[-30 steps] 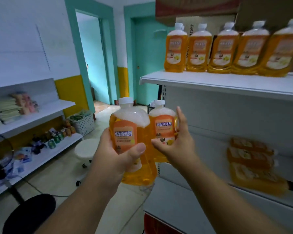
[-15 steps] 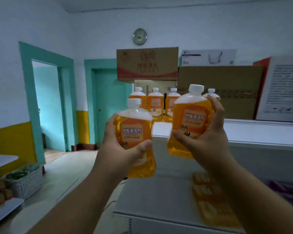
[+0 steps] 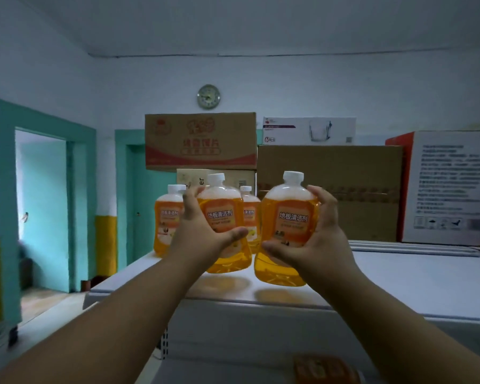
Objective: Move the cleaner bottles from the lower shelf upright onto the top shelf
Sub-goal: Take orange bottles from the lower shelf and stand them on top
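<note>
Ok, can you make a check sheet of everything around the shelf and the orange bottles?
Surface: white top shelf, bare at the right.
Job's things: two orange bottles held upright just above the shelf, left-hand bottle and right-hand bottle; two more bottles stand on the shelf behind them.
Clutter: cardboard boxes stacked at the back of the shelf; an orange pack on the lower shelf.
Grippers: left hand grips one bottle, right hand grips the other.
Cables: nothing seen.
Surroundings: wall clock, teal doorways on the left.
</note>
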Tool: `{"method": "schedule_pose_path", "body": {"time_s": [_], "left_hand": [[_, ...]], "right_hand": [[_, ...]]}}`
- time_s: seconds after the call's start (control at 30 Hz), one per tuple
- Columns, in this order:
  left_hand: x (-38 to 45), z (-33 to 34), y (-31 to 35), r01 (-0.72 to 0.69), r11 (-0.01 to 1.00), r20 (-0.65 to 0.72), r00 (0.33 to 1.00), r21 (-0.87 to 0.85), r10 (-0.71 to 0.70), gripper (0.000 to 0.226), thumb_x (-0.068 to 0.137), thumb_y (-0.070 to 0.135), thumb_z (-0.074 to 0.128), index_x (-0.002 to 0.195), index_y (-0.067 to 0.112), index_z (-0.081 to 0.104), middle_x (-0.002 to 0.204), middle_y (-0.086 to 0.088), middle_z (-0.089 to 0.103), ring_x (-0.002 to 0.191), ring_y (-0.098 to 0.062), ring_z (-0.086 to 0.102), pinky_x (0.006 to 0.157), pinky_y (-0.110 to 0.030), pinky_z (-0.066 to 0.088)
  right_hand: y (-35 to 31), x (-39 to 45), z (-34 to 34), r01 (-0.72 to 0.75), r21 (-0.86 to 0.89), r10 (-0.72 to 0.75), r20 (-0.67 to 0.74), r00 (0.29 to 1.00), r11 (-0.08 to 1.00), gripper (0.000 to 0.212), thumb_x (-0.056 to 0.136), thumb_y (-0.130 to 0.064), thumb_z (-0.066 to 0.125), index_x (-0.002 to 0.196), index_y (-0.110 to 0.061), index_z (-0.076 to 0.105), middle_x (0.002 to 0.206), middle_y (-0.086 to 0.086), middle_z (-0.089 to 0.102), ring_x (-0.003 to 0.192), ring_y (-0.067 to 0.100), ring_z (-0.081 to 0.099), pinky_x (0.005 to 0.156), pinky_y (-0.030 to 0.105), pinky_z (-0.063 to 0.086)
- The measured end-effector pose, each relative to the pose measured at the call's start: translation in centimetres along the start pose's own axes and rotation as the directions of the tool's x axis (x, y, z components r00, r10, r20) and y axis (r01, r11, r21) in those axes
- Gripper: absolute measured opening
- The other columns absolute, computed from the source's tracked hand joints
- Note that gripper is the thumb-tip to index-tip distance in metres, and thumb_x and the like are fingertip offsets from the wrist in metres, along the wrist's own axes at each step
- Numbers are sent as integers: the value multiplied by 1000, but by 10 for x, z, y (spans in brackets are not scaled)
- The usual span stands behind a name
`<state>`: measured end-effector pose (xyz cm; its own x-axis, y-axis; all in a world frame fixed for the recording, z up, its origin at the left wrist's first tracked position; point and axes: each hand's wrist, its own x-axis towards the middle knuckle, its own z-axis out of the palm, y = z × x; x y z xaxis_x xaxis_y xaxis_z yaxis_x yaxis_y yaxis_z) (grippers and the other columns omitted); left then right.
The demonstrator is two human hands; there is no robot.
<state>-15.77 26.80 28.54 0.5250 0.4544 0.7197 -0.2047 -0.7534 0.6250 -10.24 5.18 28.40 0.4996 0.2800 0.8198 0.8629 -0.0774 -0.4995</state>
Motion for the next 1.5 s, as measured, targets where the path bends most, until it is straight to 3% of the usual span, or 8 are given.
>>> {"method": "schedule_pose_path", "body": {"time_s": [0.23,0.33,0.43,0.5,0.67,1.03,1.43,1.5], "left_hand": [[8,12,-27,-26,991,82,996,132,15,113,57,59,87,140,47,10,147,-4,32,127,-26,46,91,-34,47],[16,0,-20,-266,907,78,964,327,254,112,62,63,81,146,39,11,152,1,22,139,-24,27,110,-43,34],[32,-18,-13,-463,784,263,885,413,384,106,63,59,82,146,46,18,151,1,27,139,-24,29,111,-45,31],[41,-22,-13,-447,773,315,889,449,331,101,64,59,82,145,48,22,152,1,28,138,-26,31,109,-47,34],[60,-20,-12,-475,716,403,869,512,287,94,67,48,87,145,37,35,152,-4,30,136,-29,36,107,-44,37],[92,-11,-34,-524,627,465,841,577,275,89,70,46,85,143,29,37,148,-8,36,131,-31,42,100,-45,46],[94,-19,-34,-500,571,477,855,651,205,85,77,42,81,146,26,34,152,-14,31,134,-34,39,106,-46,40],[82,-23,-32,-517,540,403,856,665,324,74,82,39,75,143,26,36,153,-14,31,134,-33,38,107,-46,38]], "right_hand": [[30,6,35,-50,-43,54,84,995,998,111,49,-54,87,131,-64,12,106,-37,38,86,-13,52,57,4,42],[30,10,39,-89,-58,94,90,992,994,111,45,-59,83,130,-67,11,107,-37,40,84,-14,54,53,1,42],[27,11,36,-97,-143,114,116,987,985,110,48,-59,82,132,-64,10,112,-29,44,90,-5,58,68,9,49],[24,13,30,-78,-230,110,131,985,970,106,56,-51,87,134,-59,15,122,-17,44,103,5,57,81,24,53],[15,19,28,-121,-334,172,127,977,935,102,60,-41,88,135,-53,20,128,-8,50,106,13,58,81,33,55],[18,31,56,-173,-446,219,54,974,878,107,62,-41,90,140,-46,18,113,-12,44,100,10,52,79,28,47],[19,47,74,-206,-567,286,53,957,797,109,65,-49,86,146,-38,14,136,2,47,118,24,55,92,44,53],[17,49,72,-201,-596,311,86,947,777,112,64,-48,87,146,-40,10,138,1,47,118,25,55,90,43,53]]}}
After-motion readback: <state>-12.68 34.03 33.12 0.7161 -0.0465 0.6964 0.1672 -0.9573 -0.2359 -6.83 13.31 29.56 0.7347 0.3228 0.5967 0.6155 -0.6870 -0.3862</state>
